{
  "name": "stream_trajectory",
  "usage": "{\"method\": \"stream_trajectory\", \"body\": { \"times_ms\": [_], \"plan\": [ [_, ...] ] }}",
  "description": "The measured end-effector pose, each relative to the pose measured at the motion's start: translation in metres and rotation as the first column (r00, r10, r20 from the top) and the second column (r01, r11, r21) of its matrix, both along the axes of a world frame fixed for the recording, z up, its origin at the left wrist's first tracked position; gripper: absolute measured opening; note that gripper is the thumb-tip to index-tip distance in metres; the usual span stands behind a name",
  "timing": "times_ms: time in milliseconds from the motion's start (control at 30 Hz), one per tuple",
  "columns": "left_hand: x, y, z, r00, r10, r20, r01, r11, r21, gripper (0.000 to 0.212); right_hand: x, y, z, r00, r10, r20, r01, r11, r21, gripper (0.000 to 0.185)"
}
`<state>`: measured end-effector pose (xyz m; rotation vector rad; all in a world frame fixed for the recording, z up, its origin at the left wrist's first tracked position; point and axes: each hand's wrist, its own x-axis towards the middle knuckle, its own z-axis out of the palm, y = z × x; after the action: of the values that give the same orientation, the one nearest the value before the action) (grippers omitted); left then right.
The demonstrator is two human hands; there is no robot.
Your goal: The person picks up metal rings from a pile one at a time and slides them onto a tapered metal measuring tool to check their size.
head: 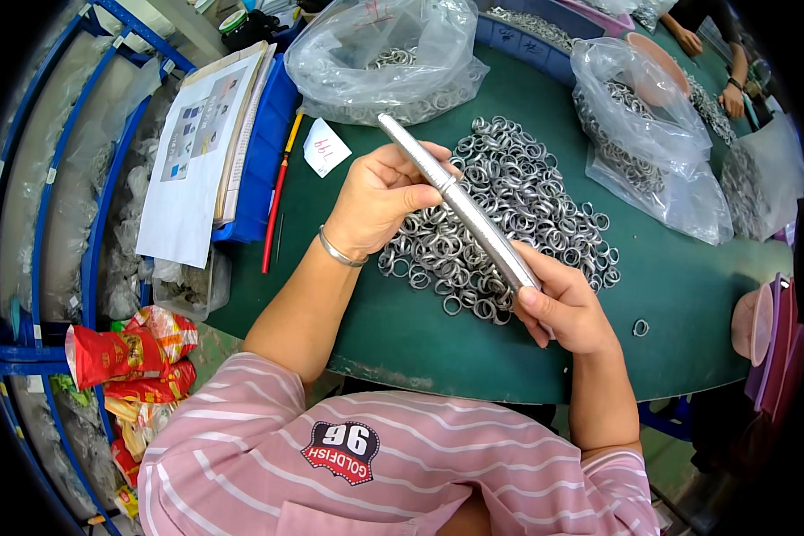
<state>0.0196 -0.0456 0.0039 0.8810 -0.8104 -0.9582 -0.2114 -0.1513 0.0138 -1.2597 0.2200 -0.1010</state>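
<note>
A tapered metal ring mandrel slants across the view above a heap of grey metal rings on the green tabletop. My right hand is closed around its thicker lower end. My left hand has thumb and fingers at a metal ring that sits around the mandrel near its middle; the fingers partly hide it. The mandrel's thin end points to the upper left, past my left hand. One single ring lies apart on the table, to the right of my right hand.
Clear plastic bags of rings stand behind the heap. A red and yellow rod, a paper slip and a blue bin lie to the left. A co-worker's hands are at the far right. Pink basins stand at the right edge.
</note>
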Motion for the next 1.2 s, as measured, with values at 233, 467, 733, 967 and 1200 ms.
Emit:
{"method": "stream_trajectory", "body": {
  "times_ms": [233, 467, 733, 967, 1200],
  "plan": [
    [0.012, -0.009, 0.006, 0.978, 0.091, -0.188, -0.114, 0.987, -0.116, 0.024, -0.006, 0.000, 0.008, 1.000, -0.013, -0.023, 0.012, 0.999, -0.032, 0.049],
    [-0.001, -0.100, 0.051, 0.933, -0.173, -0.314, 0.134, 0.981, -0.141, 0.036, -0.007, -0.002, 0.006, 0.968, -0.136, 0.211, 0.127, 0.990, 0.054, 0.055],
    [0.003, -0.131, 0.030, 0.002, -0.046, 0.999, -0.192, 0.980, 0.046, 0.044, -0.011, -0.012, 0.011, 0.798, -0.536, 0.276, 0.428, 0.826, 0.366, 0.051],
    [-0.001, -0.070, -0.008, 0.225, -0.049, 0.973, -0.272, 0.956, 0.111, 0.030, -0.009, -0.011, 0.010, 0.834, -0.476, 0.279, 0.390, 0.866, 0.312, 0.053],
    [-0.019, -0.034, 0.029, 0.289, -0.318, 0.903, 0.144, 0.947, 0.288, 0.024, -0.009, -0.013, 0.007, 0.832, -0.481, 0.276, 0.411, 0.869, 0.276, 0.054]
  ]
}}
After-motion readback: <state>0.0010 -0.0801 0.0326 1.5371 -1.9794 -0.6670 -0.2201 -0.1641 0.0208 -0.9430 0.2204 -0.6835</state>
